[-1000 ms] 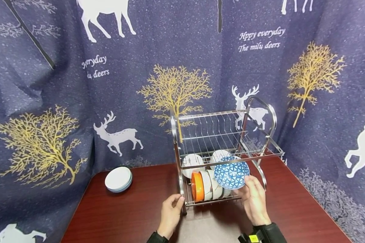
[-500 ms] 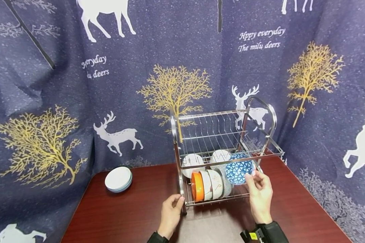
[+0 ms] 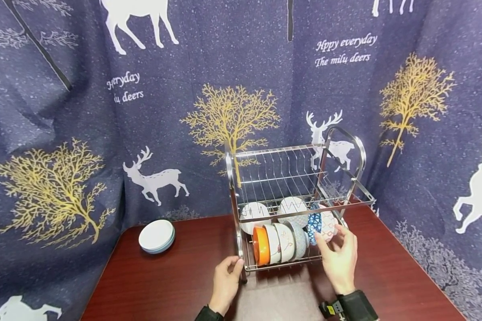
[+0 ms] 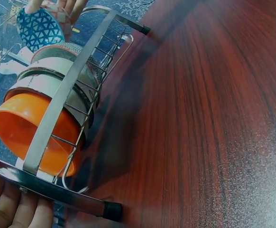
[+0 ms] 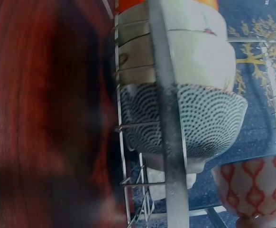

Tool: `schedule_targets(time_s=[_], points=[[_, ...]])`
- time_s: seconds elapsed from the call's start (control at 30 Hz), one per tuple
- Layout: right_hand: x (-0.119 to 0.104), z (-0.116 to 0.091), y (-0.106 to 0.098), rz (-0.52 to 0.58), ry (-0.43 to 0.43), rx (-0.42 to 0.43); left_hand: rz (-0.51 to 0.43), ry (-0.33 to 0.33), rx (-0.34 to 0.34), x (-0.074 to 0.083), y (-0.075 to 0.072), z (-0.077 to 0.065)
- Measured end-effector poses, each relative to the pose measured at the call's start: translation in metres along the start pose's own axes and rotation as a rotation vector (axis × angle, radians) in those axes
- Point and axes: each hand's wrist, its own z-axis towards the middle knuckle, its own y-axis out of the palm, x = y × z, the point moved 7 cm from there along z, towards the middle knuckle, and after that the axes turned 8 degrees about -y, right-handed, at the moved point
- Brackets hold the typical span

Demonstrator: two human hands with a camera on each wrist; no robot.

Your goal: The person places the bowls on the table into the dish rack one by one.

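Note:
My right hand (image 3: pixel 340 258) pinches a small bowl (image 3: pixel 328 225) by its edge, at the right end of the lower tier of a metal dish rack (image 3: pixel 281 268). The bowl is tilted on its side, with blue triangles inside and, in the right wrist view, a red diamond pattern outside. Left of it stand a grey-blue speckled bowl (image 3: pixel 300 240), two whitish bowls (image 3: pixel 285 243) and an orange bowl (image 3: pixel 261 246), all on edge in a row. My left hand (image 3: pixel 226 283) grips the rack's lower left frame; in the left wrist view its fingers (image 4: pixel 26 206) lie against the metal bar.
Two white bowls (image 3: pixel 255 217) lean at the back of the lower tier. Above them, the upper wire tier (image 3: pixel 305 213) overhangs the row. A small stack of white and blue dishes (image 3: pixel 156 235) sits on the table (image 3: pixel 184 267) at left, before a patterned curtain (image 3: pixel 209 62).
My right hand has moved the bowl rightward and turned it, so its inside no longer faces the head camera and its red-patterned outside shows. The left hand has stayed on the rack.

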Motion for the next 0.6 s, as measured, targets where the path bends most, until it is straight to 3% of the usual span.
schedule_targets(time_s=[0.13, 0.33, 0.43, 0.6], points=[[0.001, 0.000, 0.005, -0.063, -0.082, -0.038, 0.008, -0.008, 0.003, -0.008, 0.001, 0.004], [0.001, 0.000, 0.015, -0.193, -0.205, -0.130, 0.014, -0.003, 0.010, -0.007, 0.001, 0.003], [0.001, 0.001, 0.021, -0.277, -0.221, -0.189, 0.006, 0.018, 0.007, -0.007, 0.001, 0.003], [0.004, 0.000, 0.030, -0.316, -0.180, -0.273, 0.007, 0.039, 0.015, -0.006, 0.001, 0.003]])
